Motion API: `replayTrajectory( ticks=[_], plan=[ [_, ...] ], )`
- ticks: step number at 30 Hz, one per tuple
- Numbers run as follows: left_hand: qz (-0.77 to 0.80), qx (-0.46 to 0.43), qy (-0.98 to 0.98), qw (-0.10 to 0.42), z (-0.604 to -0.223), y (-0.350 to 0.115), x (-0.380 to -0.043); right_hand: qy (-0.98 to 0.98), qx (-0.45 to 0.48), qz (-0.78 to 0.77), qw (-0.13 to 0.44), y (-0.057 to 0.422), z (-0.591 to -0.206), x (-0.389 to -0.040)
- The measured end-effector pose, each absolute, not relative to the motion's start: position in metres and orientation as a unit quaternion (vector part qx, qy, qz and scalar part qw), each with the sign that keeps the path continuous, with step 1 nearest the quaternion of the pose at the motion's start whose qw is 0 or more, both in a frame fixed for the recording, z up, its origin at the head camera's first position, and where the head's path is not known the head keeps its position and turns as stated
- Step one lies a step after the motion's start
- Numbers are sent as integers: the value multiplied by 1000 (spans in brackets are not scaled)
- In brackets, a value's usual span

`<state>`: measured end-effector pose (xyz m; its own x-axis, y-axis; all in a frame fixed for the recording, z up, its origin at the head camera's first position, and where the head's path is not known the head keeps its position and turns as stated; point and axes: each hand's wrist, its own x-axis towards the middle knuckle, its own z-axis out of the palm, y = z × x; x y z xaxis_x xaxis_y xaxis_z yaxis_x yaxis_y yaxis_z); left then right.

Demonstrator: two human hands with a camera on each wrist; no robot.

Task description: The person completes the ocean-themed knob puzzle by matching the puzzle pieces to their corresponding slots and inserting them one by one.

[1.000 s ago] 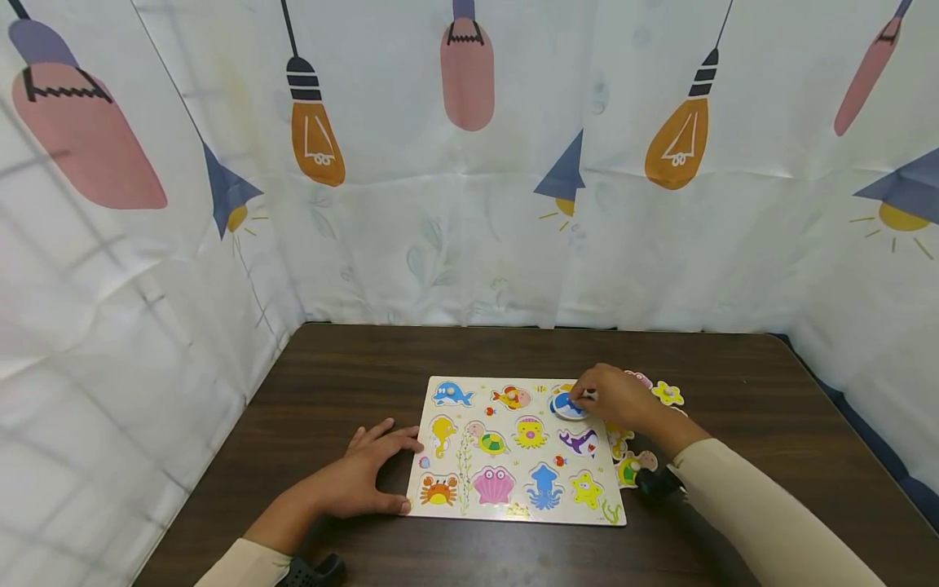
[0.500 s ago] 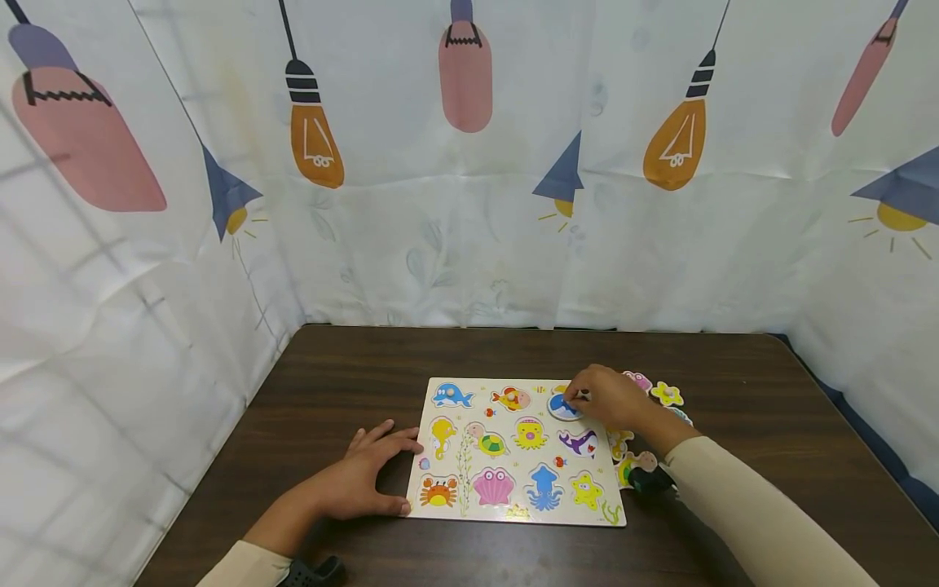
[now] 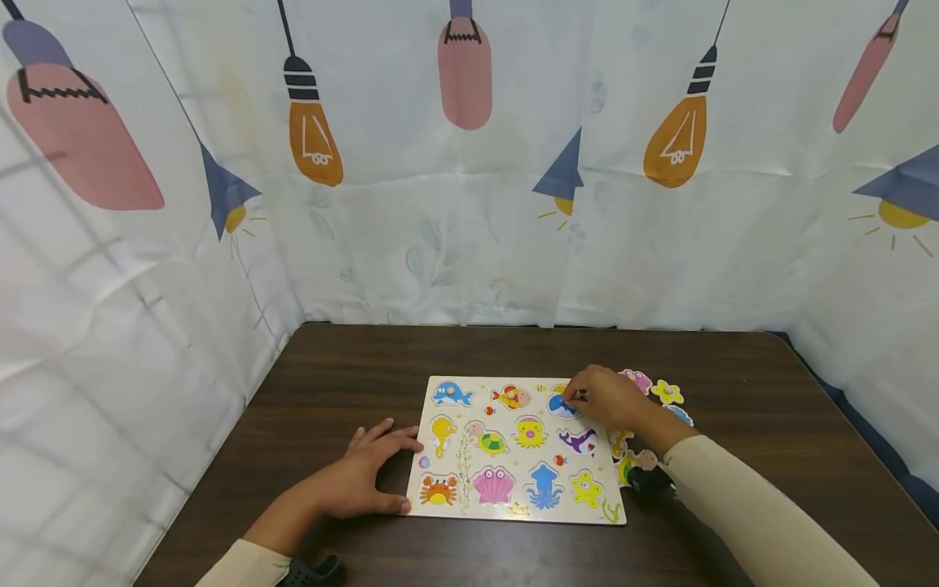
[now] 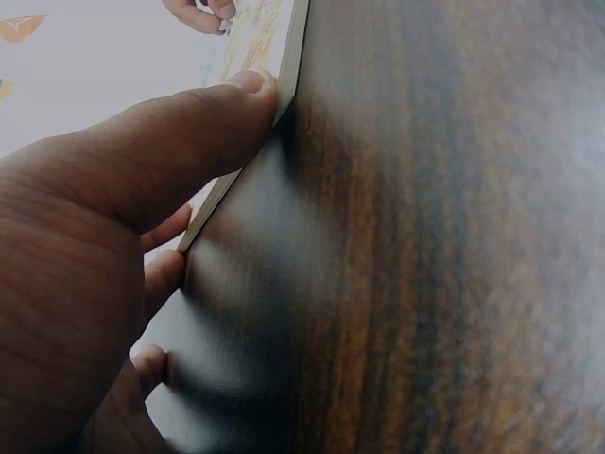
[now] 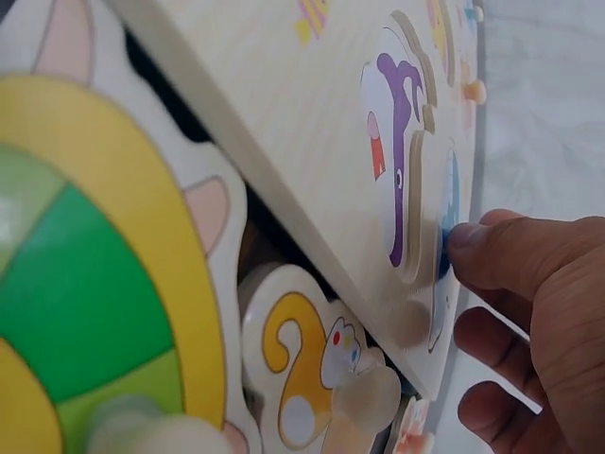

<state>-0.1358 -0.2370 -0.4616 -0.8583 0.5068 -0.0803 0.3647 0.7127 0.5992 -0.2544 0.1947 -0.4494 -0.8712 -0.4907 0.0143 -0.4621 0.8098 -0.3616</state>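
Observation:
My right hand [image 3: 614, 399] pinches the knob of a blue sea-animal puzzle piece [image 3: 561, 405] at the upper right recess of a wooden puzzle board [image 3: 519, 461]. Fingers partly cover that piece; whether it sits fully flush I cannot tell. In the right wrist view, the thumb meets its blue knob beside the purple whale recess [image 5: 401, 180]. My left hand [image 3: 358, 481] rests along the board's left edge, fingers extended, its thumb [image 4: 217, 113] on the near corner in the left wrist view. A blue whale piece [image 3: 451, 395] and a fish piece [image 3: 511, 397] lie in the top row.
Loose knobbed pieces lie right of the board: a turtle [image 3: 631, 470], an orange seahorse [image 5: 301, 364], a yellow star-shaped piece [image 3: 667, 392] and a pink one [image 3: 637, 380]. The dark wooden table [image 3: 352, 367] extends all round. A printed curtain [image 3: 469, 244] hangs behind.
My right hand has shifted slightly left, and the blue piece has moved left and lower into line with its recess. The left hand has stayed still.

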Motion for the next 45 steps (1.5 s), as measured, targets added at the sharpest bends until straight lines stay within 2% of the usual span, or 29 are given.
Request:
replayTrajectory(
  ticks=[12,26,38,45],
  plan=[
    [296,243,917,111,-465,-239,-137,945,-258,-193,53,213,-445,-247],
    [289,236,919,124,-465,-240,-138,935,-291,-198,54,238,-446,-238],
    [288,240,919,123,-467,-240,-139,942,-253,-208,78,257,-449,-224],
    [288,239,919,121,-467,-240,-138,939,-269,-202,78,263,-450,-216]
  ],
)
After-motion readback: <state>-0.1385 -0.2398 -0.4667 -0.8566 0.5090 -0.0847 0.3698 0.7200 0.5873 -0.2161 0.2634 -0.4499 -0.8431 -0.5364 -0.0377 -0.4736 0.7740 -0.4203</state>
